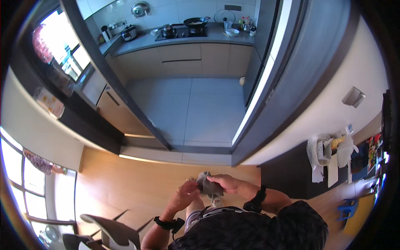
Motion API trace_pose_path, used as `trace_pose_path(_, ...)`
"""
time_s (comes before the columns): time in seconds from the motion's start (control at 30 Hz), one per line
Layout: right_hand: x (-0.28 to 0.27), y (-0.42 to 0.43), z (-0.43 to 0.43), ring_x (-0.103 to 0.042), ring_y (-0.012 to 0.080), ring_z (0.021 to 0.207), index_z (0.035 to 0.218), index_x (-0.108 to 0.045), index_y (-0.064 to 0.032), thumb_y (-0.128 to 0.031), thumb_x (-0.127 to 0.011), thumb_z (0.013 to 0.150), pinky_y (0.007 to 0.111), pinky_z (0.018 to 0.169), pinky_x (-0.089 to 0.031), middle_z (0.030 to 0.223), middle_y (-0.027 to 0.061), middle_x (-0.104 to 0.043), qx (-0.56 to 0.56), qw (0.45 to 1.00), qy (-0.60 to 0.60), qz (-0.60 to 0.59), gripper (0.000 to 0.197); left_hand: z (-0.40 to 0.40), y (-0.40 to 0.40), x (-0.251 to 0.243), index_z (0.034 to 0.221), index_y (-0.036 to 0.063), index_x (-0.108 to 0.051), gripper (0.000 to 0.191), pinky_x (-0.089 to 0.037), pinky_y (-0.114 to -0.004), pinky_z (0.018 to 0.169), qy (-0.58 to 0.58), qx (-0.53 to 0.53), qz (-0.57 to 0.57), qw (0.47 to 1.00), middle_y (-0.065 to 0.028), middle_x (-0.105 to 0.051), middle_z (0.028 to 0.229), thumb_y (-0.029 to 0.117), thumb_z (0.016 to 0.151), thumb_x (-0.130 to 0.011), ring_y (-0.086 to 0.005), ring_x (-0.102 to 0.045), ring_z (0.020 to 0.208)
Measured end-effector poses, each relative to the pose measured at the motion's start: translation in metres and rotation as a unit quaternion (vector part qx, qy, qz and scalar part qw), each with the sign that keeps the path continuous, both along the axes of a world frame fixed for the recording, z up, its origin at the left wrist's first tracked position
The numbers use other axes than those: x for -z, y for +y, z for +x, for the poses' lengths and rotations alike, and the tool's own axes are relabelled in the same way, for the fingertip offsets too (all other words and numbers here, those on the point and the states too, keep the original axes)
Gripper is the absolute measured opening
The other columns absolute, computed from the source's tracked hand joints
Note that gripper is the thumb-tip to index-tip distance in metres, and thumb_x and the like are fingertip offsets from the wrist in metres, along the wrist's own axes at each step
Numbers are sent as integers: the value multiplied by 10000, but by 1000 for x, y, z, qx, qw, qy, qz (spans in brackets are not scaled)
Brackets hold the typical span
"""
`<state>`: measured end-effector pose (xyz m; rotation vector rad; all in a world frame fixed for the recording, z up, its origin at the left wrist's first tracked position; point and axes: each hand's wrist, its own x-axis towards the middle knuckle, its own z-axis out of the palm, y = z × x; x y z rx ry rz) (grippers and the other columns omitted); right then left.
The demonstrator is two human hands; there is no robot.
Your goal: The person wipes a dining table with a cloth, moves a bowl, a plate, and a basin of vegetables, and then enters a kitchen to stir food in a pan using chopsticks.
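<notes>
A crumpled grey cloth [210,186] is held between both hands in front of my waist. My right hand [227,183] pinches its upper right side, thumb lying on top. At the cloth's left edge, my left hand [189,189] grips it with bent fingers. Both wrists wear black bands. Below the cloth, part of my foot shows on the wooden floor [140,181].
A door frame [206,149] opens onto a tiled kitchen floor [187,109]. Beyond it, a wok [196,22] sits on the gas hob [181,33]. A chair [109,229] stands at lower left. White plastic bags [318,150] are at the right.
</notes>
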<state>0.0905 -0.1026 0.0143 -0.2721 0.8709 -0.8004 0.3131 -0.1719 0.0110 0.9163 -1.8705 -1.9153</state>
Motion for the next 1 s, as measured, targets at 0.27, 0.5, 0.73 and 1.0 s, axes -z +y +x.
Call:
trace_pose_path(0.27,39,-145,-71,-568,169,1065,1268,-497,-6,-344,-465,997,326,930,-453,1182,75,-586,26,993,-21,-113,435,-107,-178,19,1199,20,-493,604,-538,-380,719,-93,100,-161,977,-143,-678,875,372,781,-751,-253,-680,831)
trace_pose_path(0.5,2,-258,-111,-542,153,1067,1277,-480,-5,-330,-477,994,331,951,-436,1156,61,-567,29,995,50,-83,431,-161,-312,-23,1108,2,-562,368,-518,-363,677,-183,210,-215,936,-117,-682,878,248,861,-679,-211,-662,832)
trace_pose_path(0.73,17,-358,-201,-556,229,1134,1305,-492,-11,-312,-496,981,362,945,-457,1243,116,-574,66,997,10,-30,443,-208,-439,-1,1027,8,-600,183,-512,-243,650,26,57,112,992,-18,-632,883,92,864,-594,-89,-584,749)
trace_pose_path(1.0,54,-494,-309,-622,205,1000,1240,-532,-10,-346,-500,978,335,860,-514,1136,101,-608,-7,992,120,45,427,-242,-603,1,1101,27,-578,299,-548,-272,645,50,-99,146,983,-60,-665,984,43,810,-511,-119,-645,787)
